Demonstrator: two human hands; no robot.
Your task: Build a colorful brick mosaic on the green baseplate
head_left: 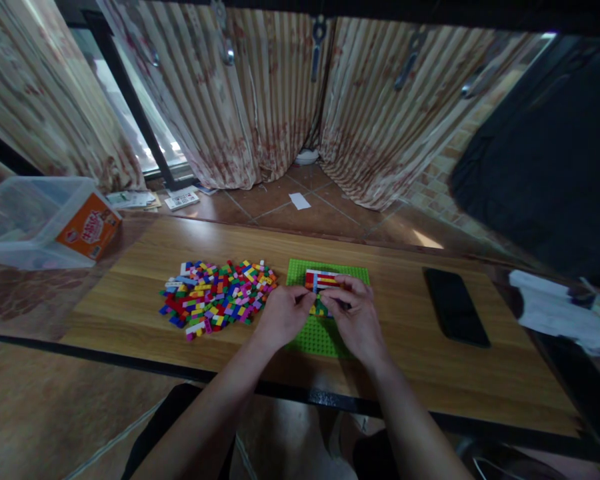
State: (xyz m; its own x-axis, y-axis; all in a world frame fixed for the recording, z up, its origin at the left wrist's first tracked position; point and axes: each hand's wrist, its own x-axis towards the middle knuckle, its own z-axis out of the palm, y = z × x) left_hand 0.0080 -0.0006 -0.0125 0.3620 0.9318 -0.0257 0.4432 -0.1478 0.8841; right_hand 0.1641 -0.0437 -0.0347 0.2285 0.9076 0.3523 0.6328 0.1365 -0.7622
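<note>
A green studded baseplate (325, 340) lies on the wooden table, with a flat build of toy bricks (316, 276) on it. Red, white, blue and yellow rows show in this build. My left hand (284, 315) is at its left side, thumb and forefinger pinched together over the bricks. From the right, my right hand (355, 313) reaches over the same spot, its fingertips closed and almost meeting the left ones. Whatever sits between the fingers is too small and covered to make out. Left of the plate spreads a pile of loose toy bricks (220, 293) in many colours.
A black phone (456, 307) lies on the right of the wooden table (400, 320). At the far left stands a clear plastic box (35, 213) with an orange label. Papers (555, 307) are at the right end. Striped curtains (260, 100) hang beyond the table.
</note>
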